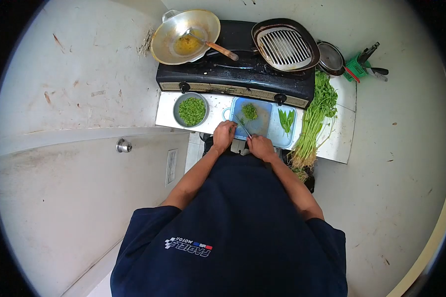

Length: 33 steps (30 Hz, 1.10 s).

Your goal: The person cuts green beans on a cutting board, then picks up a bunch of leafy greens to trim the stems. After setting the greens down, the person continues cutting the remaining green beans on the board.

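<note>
My right hand (261, 147) is wrapped round a knife (243, 127), its blade slanting up and left over the light blue cutting board (260, 129). At the board's left edge, my left hand (224, 134) has its fingers pressed together close to the blade; what they pinch is too small to make out. Just beyond the knife lies a small heap of chopped greens (249, 111). Several whole leaves (286, 121) rest on the board's right part. A grey bowl (175, 115) of chopped greens (192, 111) stands left of the board.
Behind the board is a black gas stove (233, 74), carrying a wok (158, 47) with a wooden-handled ladle (223, 50) and a grill pan (285, 47). A bunch of rooted greens (314, 116) lies at right. A small pan (331, 58) and green basket (356, 67) of utensils stand behind it.
</note>
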Each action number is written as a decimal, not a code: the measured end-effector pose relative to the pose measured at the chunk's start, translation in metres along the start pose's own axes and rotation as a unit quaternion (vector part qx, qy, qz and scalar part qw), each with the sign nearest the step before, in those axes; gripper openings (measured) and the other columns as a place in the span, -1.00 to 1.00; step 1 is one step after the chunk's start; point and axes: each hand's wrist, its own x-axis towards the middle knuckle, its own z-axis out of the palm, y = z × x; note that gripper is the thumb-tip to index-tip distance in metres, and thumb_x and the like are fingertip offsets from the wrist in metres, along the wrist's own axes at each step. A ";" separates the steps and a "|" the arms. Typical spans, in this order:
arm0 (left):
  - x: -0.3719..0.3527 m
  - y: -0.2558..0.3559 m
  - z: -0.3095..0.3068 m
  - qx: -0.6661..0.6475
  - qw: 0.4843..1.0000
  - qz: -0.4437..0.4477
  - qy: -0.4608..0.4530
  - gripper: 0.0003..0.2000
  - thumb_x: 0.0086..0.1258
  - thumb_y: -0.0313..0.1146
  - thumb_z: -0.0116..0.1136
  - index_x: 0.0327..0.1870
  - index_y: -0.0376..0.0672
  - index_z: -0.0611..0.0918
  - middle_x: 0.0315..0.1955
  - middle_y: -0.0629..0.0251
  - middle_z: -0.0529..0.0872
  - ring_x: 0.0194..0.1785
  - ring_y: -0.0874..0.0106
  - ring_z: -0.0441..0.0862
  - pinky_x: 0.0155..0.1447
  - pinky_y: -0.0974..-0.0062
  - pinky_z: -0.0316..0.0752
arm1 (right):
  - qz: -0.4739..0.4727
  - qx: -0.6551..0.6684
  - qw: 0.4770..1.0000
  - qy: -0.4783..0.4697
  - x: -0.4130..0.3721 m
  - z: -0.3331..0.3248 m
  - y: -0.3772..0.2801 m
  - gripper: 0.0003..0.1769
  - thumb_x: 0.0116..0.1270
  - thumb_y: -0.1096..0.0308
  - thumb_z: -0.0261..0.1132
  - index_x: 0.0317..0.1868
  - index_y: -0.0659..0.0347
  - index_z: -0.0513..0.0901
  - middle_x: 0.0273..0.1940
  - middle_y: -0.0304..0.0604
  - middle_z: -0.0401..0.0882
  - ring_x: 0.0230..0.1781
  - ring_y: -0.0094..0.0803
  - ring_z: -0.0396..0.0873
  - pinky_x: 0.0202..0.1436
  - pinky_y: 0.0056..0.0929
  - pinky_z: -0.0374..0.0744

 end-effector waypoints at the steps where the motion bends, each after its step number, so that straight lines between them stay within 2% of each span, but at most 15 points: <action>1: 0.000 -0.001 0.001 0.001 1.000 0.001 0.000 -0.90 0.36 -0.46 0.32 -0.17 -0.16 0.78 -0.25 0.14 0.78 -0.10 0.07 0.72 0.03 0.18 0.61 | 0.001 0.004 1.000 0.005 0.000 -0.001 -0.001 -0.48 0.62 0.04 0.07 -0.16 0.35 0.74 -0.30 0.24 0.76 -0.27 0.23 0.76 -0.12 0.14 0.69; 13: -0.001 -0.001 -0.001 0.007 1.000 0.000 -0.002 -0.91 0.36 -0.47 0.30 -0.18 -0.17 0.78 -0.24 0.13 0.78 -0.10 0.06 0.73 0.05 0.16 0.61 | -0.014 -0.025 0.999 -0.018 -0.004 0.001 -0.002 -0.48 0.64 0.03 0.06 -0.15 0.37 0.69 -0.34 0.22 0.76 -0.30 0.21 0.76 -0.15 0.14 0.69; 19: -0.001 -0.002 0.002 -0.003 1.000 0.000 0.012 -0.94 0.34 -0.47 0.31 -0.22 -0.18 0.74 -0.29 0.15 0.74 -0.12 0.06 0.70 0.00 0.14 0.60 | -0.058 -0.029 0.998 0.025 0.007 0.002 -0.005 -0.50 0.62 0.04 0.09 -0.19 0.36 0.69 -0.33 0.18 0.77 -0.33 0.18 0.76 -0.18 0.10 0.70; 25: 0.000 0.000 0.000 -0.012 1.000 -0.025 0.007 -0.92 0.33 -0.46 0.33 -0.20 -0.17 0.74 -0.29 0.16 0.77 -0.10 0.10 0.71 0.00 0.17 0.61 | -0.038 -0.040 0.998 -0.007 -0.002 0.009 0.006 -0.51 0.61 0.05 0.10 -0.21 0.35 0.70 -0.35 0.21 0.76 -0.28 0.16 0.77 -0.16 0.10 0.70; 33: 0.001 0.000 -0.003 0.005 1.000 -0.016 0.000 -0.91 0.34 -0.45 0.32 -0.19 -0.15 0.78 -0.25 0.15 0.80 -0.10 0.09 0.73 0.03 0.17 0.62 | -0.040 -0.022 0.999 0.022 0.001 0.007 0.004 -0.51 0.61 0.06 0.11 -0.20 0.39 0.68 -0.40 0.25 0.74 -0.33 0.21 0.76 -0.17 0.12 0.70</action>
